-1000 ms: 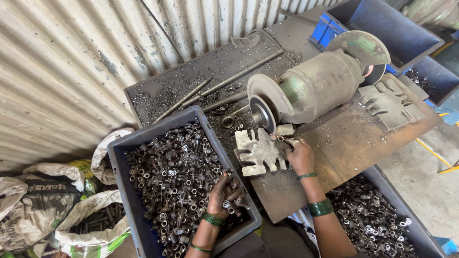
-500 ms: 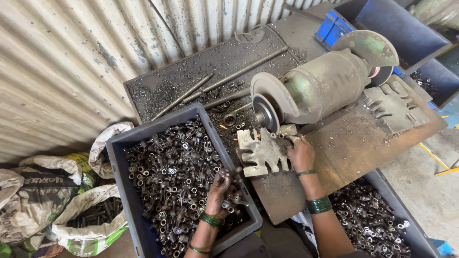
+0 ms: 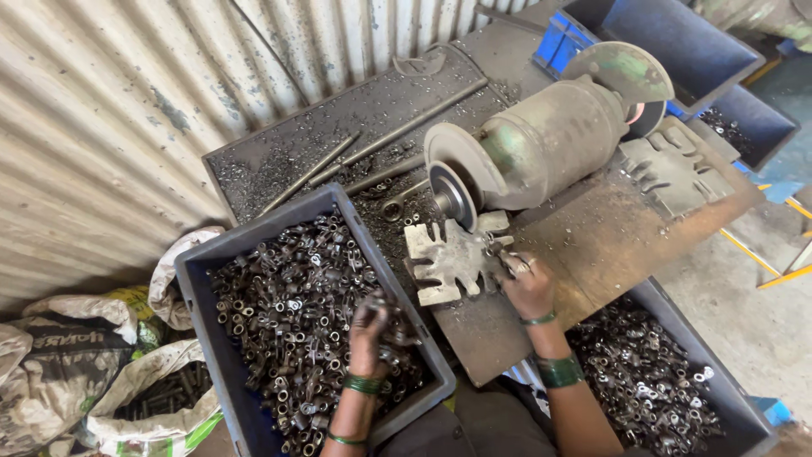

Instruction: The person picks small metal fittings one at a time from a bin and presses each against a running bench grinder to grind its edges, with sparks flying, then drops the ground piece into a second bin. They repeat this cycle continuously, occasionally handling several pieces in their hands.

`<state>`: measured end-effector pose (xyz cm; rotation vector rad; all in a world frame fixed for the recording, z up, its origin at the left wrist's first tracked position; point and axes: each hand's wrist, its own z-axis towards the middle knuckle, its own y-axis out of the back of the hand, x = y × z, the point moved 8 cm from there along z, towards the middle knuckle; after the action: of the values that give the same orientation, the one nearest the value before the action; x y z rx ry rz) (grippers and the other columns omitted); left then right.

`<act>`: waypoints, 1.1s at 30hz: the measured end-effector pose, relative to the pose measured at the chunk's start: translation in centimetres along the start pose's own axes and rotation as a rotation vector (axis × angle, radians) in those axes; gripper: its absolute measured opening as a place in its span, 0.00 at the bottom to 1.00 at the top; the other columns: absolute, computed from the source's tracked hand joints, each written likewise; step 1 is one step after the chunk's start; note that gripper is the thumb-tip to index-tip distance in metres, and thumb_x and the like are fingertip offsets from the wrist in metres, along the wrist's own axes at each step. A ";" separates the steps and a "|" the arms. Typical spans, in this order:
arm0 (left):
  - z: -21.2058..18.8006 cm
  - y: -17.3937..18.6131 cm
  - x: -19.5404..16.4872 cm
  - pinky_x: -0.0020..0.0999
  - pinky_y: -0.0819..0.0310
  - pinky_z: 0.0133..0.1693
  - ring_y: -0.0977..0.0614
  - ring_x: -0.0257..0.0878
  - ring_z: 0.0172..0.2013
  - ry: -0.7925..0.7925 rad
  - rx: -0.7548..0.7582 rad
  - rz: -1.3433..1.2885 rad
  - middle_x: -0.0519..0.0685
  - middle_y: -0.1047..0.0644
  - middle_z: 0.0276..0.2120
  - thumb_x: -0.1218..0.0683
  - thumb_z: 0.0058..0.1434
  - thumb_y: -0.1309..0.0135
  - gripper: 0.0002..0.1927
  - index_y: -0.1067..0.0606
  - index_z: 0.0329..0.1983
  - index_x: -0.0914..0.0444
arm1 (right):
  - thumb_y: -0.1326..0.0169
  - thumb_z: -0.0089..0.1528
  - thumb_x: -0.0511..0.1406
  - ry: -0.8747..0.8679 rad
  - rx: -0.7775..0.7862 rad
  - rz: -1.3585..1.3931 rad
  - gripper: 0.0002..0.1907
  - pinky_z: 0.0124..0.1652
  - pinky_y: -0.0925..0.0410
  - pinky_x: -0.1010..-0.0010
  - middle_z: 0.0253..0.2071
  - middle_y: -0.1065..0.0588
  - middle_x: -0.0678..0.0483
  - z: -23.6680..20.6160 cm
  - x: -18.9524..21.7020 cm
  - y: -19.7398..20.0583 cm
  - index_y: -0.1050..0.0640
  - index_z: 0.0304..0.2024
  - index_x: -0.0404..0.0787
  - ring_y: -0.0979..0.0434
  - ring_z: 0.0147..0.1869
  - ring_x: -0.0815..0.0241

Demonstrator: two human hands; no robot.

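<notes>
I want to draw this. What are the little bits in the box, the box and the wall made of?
The little bits look like dark, dull metal, some rims shiny. The box looks like smooth grey-blue plastic, though it is dusty. The wall looks like wavy sheet metal, pale with rusty stains.

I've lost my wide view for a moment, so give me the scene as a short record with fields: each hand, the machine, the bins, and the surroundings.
left hand: left hand down in the grey bin of small metal parts, fingers closed around a few of them
right hand: right hand holds a small metal piece against the notched metal rest
machine: bench grinder, wheel just above the rest
second bin: bin of similar parts at lower right
surroundings: corrugated metal wall; sacks at lower left; metal rods behind the grinder
</notes>
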<state>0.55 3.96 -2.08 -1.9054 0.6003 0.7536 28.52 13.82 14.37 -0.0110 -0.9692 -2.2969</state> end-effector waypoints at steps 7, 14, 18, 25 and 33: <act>-5.1 -3.7 -12.0 0.44 0.28 0.51 0.22 0.51 0.48 -0.712 -0.081 0.856 0.56 0.21 0.50 0.54 0.57 0.37 0.27 0.27 0.61 0.60 | 0.26 0.55 0.39 -0.387 -0.125 -0.276 0.21 0.48 0.29 0.66 0.47 0.23 0.46 -2.4 -2.9 14.2 0.18 0.46 0.39 0.22 0.48 0.50; -11.2 -18.5 -7.0 0.37 0.24 0.53 0.18 0.44 0.50 -0.546 0.563 0.866 0.53 0.19 0.52 0.55 0.55 0.32 0.30 0.24 0.62 0.60 | 0.32 0.57 0.37 -0.693 0.065 1.048 0.25 0.49 0.28 0.75 0.45 0.21 0.55 -8.2 0.3 5.2 0.22 0.54 0.33 0.21 0.48 0.65; -11.1 -19.5 -6.4 0.33 0.22 0.46 0.17 0.41 0.42 -0.462 0.584 0.741 0.51 0.18 0.42 0.58 0.56 0.32 0.17 0.19 0.49 0.63 | 0.32 0.57 0.33 -0.601 0.139 1.204 0.25 0.51 0.28 0.74 0.45 0.23 0.54 -8.8 1.9 3.9 0.24 0.55 0.33 0.22 0.50 0.65; -12.1 -19.3 -7.1 0.33 0.22 0.45 0.17 0.42 0.43 -0.571 0.474 0.708 0.51 0.19 0.41 0.59 0.60 0.35 0.08 0.18 0.41 0.65 | 0.31 0.56 0.31 -0.658 0.194 1.315 0.26 0.46 0.29 0.73 0.43 0.23 0.54 -8.4 2.7 2.6 0.23 0.56 0.31 0.24 0.47 0.65; -19.0 -22.7 -9.6 0.41 0.23 0.45 0.21 0.49 0.45 -1.095 0.400 1.040 0.53 0.25 0.45 0.59 0.52 0.33 0.21 0.23 0.49 0.65 | 0.30 0.53 0.43 -0.456 -0.107 1.418 0.40 0.55 0.28 0.73 0.52 0.24 0.53 -6.7 4.2 3.0 0.27 0.63 0.33 0.23 0.55 0.64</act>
<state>14.12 -3.07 25.05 -0.4928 0.8840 1.9374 28.34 5.55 12.43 -0.9664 -0.6441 -1.0003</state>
